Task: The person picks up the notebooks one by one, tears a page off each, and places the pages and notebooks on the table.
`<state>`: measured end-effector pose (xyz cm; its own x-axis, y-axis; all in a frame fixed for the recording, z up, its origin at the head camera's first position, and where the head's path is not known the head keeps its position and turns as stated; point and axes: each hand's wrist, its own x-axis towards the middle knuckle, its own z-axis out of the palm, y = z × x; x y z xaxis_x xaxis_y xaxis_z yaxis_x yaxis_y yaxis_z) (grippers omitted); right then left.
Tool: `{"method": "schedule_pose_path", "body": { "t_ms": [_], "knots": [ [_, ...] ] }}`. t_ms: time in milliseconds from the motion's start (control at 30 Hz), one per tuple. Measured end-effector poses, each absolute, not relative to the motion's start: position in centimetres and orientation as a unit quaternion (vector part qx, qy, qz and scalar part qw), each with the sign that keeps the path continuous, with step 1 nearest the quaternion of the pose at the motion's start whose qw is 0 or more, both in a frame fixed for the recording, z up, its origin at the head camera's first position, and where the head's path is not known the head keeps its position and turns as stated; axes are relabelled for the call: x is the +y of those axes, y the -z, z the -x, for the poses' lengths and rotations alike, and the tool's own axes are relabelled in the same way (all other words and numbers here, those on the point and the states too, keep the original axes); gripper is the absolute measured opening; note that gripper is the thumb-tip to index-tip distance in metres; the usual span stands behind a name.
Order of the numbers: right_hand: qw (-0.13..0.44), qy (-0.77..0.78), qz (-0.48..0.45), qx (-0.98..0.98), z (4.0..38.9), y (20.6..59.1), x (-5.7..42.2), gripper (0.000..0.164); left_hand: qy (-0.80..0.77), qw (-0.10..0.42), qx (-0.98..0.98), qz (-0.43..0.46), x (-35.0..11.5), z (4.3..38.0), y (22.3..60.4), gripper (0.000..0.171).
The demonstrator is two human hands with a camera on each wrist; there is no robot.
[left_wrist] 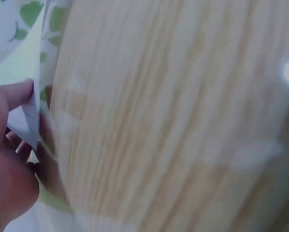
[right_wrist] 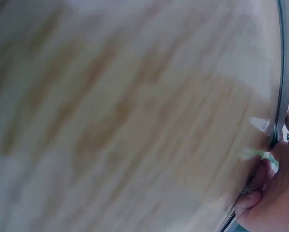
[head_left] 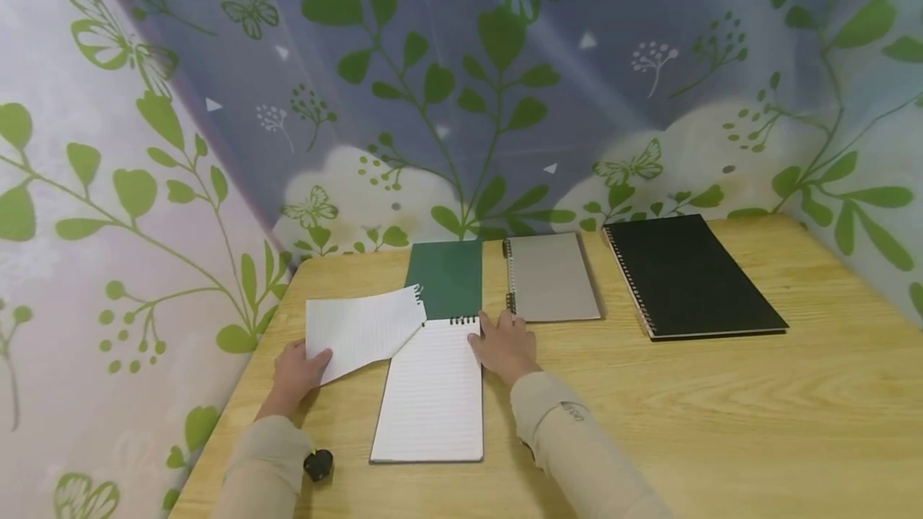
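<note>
A spiral notepad (head_left: pixel 436 403) lies opened on the wooden table, its green cover (head_left: pixel 445 275) folded out toward the wall and a lined page facing up. My left hand (head_left: pixel 299 371) pinches a lined white sheet (head_left: pixel 360 331) at its lower left, thumb on top. Ragged punched holes run along the sheet's right end, which overlaps the notepad's top left and hides part of the rings. In the left wrist view the sheet (left_wrist: pixel 26 118) is bent between thumb and fingers. My right hand (head_left: pixel 507 345) holds the notepad's top right edge beside the rings, thumb over the page.
A grey-brown spiral notebook (head_left: pixel 551 277) lies just beyond my right hand. Farther right is a larger black spiral notebook (head_left: pixel 692 279). A small black object (head_left: pixel 319 465) sits by my left sleeve. A leaf-patterned curtain (head_left: pixel 461 102) borders the table at the back and left.
</note>
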<state>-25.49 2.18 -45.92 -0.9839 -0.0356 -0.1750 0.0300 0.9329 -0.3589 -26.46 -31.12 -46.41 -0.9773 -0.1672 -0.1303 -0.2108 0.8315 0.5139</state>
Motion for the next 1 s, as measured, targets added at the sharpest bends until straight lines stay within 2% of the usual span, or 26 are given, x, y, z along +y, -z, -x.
{"method": "schedule_pose_path", "body": {
  "t_ms": [333, 600, 1000],
  "knots": [
    [0.083, 0.180, 0.000, 0.980, 25.6, 46.3, 2.2, 0.057, -0.349, 0.031, 0.931, 0.099, -31.9, 26.7, 46.9, 0.056],
    [0.085, 0.183, 0.001, 0.979, 25.6, 46.3, 2.1, 0.058, -0.390, 0.055, 0.911, 0.127, -32.2, 26.3, 46.9, 0.061],
    [0.084, 0.184, 0.003, 0.979, 25.5, 46.2, 2.1, 0.058, -0.410, 0.042, 0.900, 0.141, -32.2, 25.5, 46.4, 0.059]
  ]
}}
